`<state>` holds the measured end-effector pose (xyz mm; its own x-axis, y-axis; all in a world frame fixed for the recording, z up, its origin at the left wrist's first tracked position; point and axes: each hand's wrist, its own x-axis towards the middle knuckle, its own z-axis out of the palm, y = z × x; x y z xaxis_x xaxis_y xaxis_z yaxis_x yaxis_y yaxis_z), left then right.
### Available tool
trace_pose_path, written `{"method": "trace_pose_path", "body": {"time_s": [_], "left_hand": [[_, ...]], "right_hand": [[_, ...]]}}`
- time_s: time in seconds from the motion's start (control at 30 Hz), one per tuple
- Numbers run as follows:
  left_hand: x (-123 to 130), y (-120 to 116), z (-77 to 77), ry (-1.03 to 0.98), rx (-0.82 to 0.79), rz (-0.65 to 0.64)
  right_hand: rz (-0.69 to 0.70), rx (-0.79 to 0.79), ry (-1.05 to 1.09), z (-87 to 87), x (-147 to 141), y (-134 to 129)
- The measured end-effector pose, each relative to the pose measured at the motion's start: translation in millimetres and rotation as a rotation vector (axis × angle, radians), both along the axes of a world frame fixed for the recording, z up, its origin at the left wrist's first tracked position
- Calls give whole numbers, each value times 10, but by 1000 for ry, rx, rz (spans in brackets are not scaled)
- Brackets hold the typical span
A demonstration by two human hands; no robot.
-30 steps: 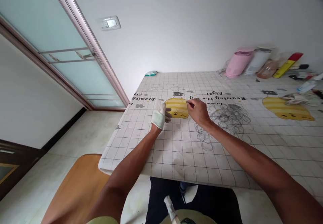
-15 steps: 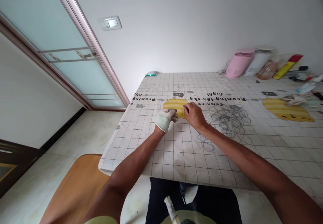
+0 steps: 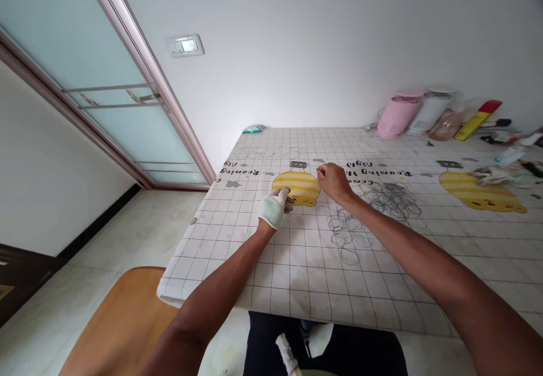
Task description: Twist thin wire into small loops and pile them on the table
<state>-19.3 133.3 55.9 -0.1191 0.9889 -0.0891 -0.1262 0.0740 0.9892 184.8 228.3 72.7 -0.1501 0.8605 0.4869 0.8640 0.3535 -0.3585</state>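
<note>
My left hand (image 3: 275,205) wears a whitish glove and is closed in a pinch over the yellow striped bear print of the tablecloth (image 3: 237,251). What sits between its fingertips is too small to make out. My bare right hand (image 3: 334,181) is closed in a fist-like pinch, a short way to the right and slightly farther back. Any strand in it is too thin to see. Beside and below my right wrist lies a loose tangle of thin dark thread-like loops (image 3: 392,202), spread over the cloth.
Along the wall at the back right stand a pink cylinder (image 3: 399,116), a white cylinder (image 3: 430,113) and a yellow-red box (image 3: 477,120). A crumpled glove-like cloth (image 3: 504,175) lies at the right. A small green-white packet (image 3: 253,129) is at the far left corner. A wooden stool (image 3: 123,325) stands left.
My right hand has moved right and slightly back, widening the gap between my hands. My left hand has shifted slightly left and nearer. The view has tilted a little.
</note>
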Motion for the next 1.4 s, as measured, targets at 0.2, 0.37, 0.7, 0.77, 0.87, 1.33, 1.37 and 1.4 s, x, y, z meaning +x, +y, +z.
{"method": "trace_pose_path", "body": {"time_s": [0.2, 0.37, 0.7, 0.77, 0.87, 1.33, 1.37, 1.4], "left_hand": [[2, -8, -32, 352, 85, -6], [-26, 32, -98, 464, 113, 47], [-85, 76, -286, 558, 190, 101], [-83, 79, -272, 585, 185, 95], [-80, 70, -219, 624, 182, 115], [-123, 109, -49, 582, 137, 163], [-134, 110, -31, 585, 138, 173], [-152, 115, -18, 597, 142, 187]], "right_hand": [[-85, -118, -49, 98, 120, 910], [-172, -250, -47, 22, 9, 1501], [-236, -369, -58, -108, -36, 2005], [-227, -364, -67, -101, -51, 1998], [-211, -350, -77, -57, -57, 1938], [-89, -288, -177, 320, 1055, 852], [-68, -293, -183, 318, 1091, 747], [-47, -300, -188, 309, 1109, 647]]}}
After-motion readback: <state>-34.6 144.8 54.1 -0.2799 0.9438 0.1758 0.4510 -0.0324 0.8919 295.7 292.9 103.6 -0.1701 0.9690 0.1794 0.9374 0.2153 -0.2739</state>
